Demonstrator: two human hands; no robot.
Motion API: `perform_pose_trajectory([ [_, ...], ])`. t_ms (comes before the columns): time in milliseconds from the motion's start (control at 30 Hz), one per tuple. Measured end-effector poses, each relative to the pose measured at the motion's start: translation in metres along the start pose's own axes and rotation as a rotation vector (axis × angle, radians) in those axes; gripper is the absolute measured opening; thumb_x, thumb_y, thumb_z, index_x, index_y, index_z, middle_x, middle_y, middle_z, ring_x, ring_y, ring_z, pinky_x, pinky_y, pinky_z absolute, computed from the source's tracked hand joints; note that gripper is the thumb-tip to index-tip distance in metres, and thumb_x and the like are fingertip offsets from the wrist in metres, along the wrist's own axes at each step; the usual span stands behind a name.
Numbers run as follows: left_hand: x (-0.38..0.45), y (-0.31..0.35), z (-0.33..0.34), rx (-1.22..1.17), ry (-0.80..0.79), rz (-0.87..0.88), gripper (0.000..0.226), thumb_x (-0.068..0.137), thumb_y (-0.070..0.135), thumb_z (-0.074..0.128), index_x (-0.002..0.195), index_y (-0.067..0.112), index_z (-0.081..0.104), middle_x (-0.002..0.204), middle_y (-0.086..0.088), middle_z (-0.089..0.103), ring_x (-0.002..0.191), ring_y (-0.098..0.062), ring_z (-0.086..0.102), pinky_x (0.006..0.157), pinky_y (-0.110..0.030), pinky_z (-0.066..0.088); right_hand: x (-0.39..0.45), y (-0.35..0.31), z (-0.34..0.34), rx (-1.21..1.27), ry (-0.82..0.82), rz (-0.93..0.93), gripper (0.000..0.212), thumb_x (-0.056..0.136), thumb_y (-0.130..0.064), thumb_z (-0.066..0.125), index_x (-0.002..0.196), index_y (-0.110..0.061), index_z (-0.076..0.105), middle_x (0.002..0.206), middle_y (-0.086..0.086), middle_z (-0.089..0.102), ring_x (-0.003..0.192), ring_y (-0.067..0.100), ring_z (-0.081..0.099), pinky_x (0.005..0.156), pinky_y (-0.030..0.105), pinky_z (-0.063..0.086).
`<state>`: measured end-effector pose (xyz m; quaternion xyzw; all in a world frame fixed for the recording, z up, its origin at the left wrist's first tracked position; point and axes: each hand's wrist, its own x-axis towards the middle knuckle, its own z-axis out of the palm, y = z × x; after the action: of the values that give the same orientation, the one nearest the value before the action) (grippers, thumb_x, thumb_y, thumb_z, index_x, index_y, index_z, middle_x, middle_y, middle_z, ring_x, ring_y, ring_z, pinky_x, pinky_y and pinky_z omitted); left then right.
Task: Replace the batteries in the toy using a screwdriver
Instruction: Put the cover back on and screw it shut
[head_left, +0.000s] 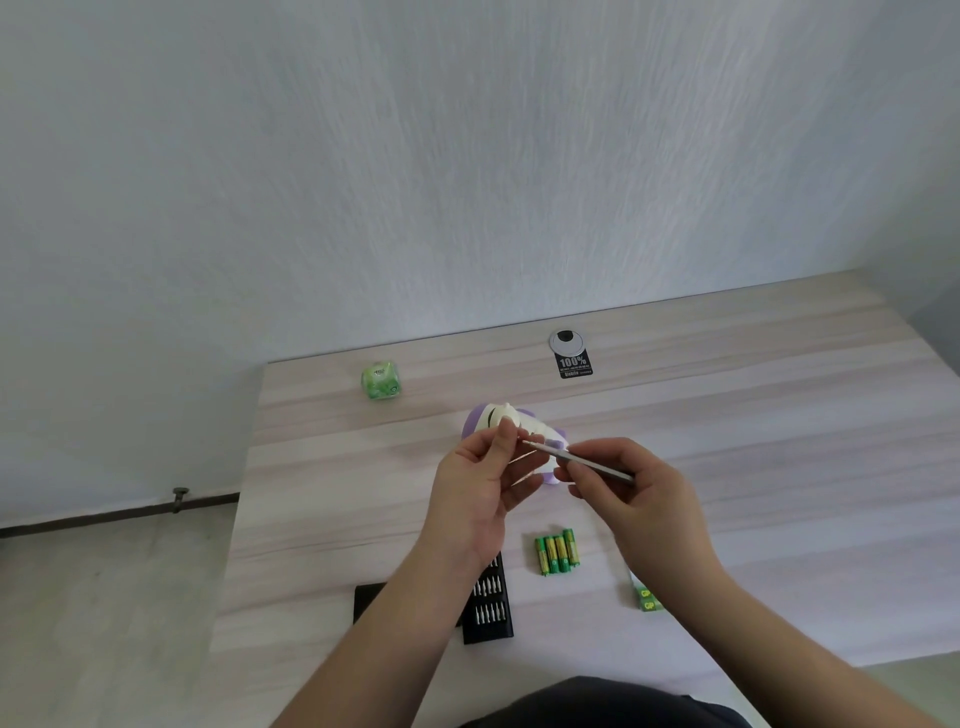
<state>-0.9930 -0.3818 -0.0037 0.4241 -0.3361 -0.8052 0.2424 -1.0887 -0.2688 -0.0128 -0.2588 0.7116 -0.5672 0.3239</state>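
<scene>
A white and purple toy (496, 415) lies on the wooden table (727, 441), partly hidden behind my hands. My right hand (639, 493) grips a slim grey screwdriver (582, 457), its tip pointing left. My left hand (483, 478) is raised with its fingertips pinched at the screwdriver's tip; what they pinch is too small to tell. Several green and yellow batteries (557, 553) lie side by side near the front, below my hands.
A black case of screwdriver bits (488, 608) lies open at the front left, its lid (369, 603) beside it. A green battery pack (647, 597) peeks out under my right forearm. A green packet (381, 382) and a cable grommet (566, 340) sit near the wall.
</scene>
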Motion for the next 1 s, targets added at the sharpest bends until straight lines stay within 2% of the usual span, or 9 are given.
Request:
perform_pose_trajectory([
  [133,-0.0054,0.0026,0.0028,0.027,-0.016,0.010,0.027,0.099,0.019,0.049,0.082,0.003,0.063,0.066,-0.002,0.073,0.058,-0.008,0.070,0.048,-0.018,0.052,-0.0019,-0.0007,0.0005,-0.012,-0.003,-0.006,0.013,0.088,-0.011,0.067,0.098,-0.019,0.069,0.083,-0.008,0.076,0.086,0.005,0.072,0.080,0.025,0.056],
  [367,-0.0053,0.0023,0.0030,0.027,-0.019,0.009,0.026,0.098,0.019,0.051,0.083,0.003,0.065,0.069,-0.003,0.074,0.061,-0.009,0.071,0.052,-0.018,0.055,-0.0027,-0.0010,0.0014,0.050,0.011,-0.021,0.011,0.089,-0.008,0.065,0.097,-0.013,0.070,0.082,-0.003,0.076,0.082,0.007,0.072,0.071,0.014,0.054],
  [767,-0.0045,0.0002,0.0011,0.050,0.003,0.045,0.023,0.096,0.016,0.053,0.082,0.003,0.065,0.069,-0.005,0.074,0.061,-0.011,0.071,0.053,-0.019,0.055,-0.0029,0.0010,0.0022,0.026,0.008,-0.014,0.012,0.090,-0.007,0.064,0.098,-0.014,0.070,0.082,-0.005,0.076,0.083,0.007,0.072,0.073,0.016,0.056],
  [867,-0.0044,-0.0011,0.0006,0.053,0.016,0.062,0.022,0.096,0.015,0.054,0.080,0.003,0.065,0.070,-0.006,0.074,0.062,-0.012,0.071,0.054,-0.019,0.054,-0.0037,0.0012,0.0020,-0.013,0.008,-0.009,0.013,0.089,-0.010,0.066,0.097,-0.019,0.069,0.083,-0.009,0.076,0.084,0.005,0.072,0.077,0.021,0.057],
  [1000,-0.0042,-0.0051,0.0020,0.033,0.029,0.062,0.022,0.095,0.016,0.055,0.081,0.002,0.064,0.071,-0.004,0.074,0.064,-0.011,0.071,0.056,-0.019,0.054,-0.0057,0.0012,0.0046,-0.042,0.038,-0.014,0.015,0.087,-0.012,0.069,0.095,-0.024,0.068,0.083,-0.013,0.075,0.084,0.003,0.071,0.075,0.022,0.057],
])
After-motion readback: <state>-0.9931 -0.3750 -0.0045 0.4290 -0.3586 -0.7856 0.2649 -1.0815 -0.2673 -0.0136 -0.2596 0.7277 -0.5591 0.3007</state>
